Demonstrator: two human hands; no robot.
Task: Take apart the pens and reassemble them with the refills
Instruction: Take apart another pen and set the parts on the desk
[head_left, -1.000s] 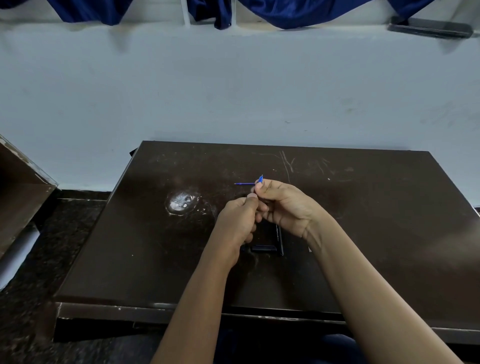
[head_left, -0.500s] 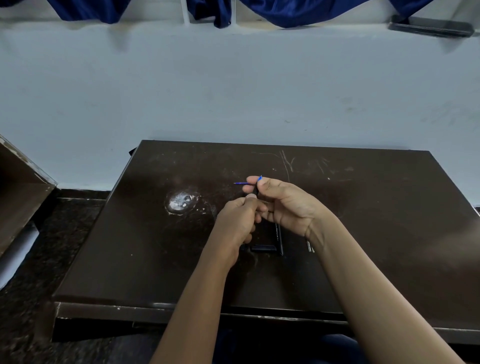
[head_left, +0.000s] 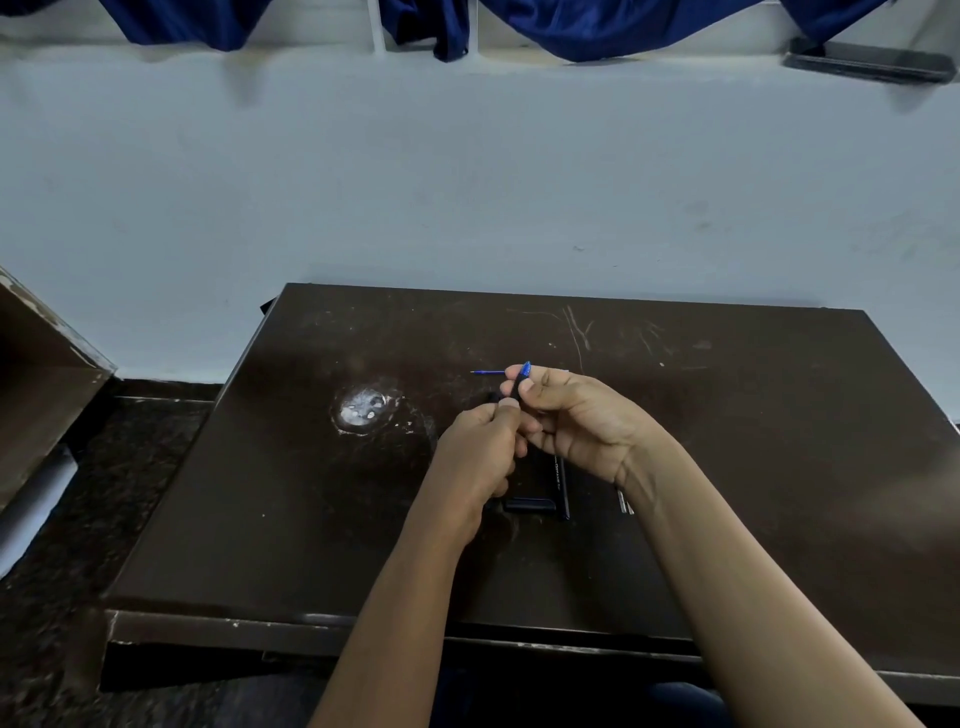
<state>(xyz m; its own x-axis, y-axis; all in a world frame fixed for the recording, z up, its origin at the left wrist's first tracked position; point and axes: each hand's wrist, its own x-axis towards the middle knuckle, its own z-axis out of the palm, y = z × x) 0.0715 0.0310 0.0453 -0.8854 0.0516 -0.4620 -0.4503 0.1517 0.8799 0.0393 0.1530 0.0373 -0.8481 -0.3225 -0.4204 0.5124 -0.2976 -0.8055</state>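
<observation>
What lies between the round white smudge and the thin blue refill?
Nothing: only bare dark brown tabletop separates the round white smudge from the thin blue refill, head view.

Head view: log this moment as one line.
pen: held in both hands | left hand: grips lower end | right hand: pinches blue-tipped end | blue refill: on table beyond hands | other pens: beneath hands
</observation>
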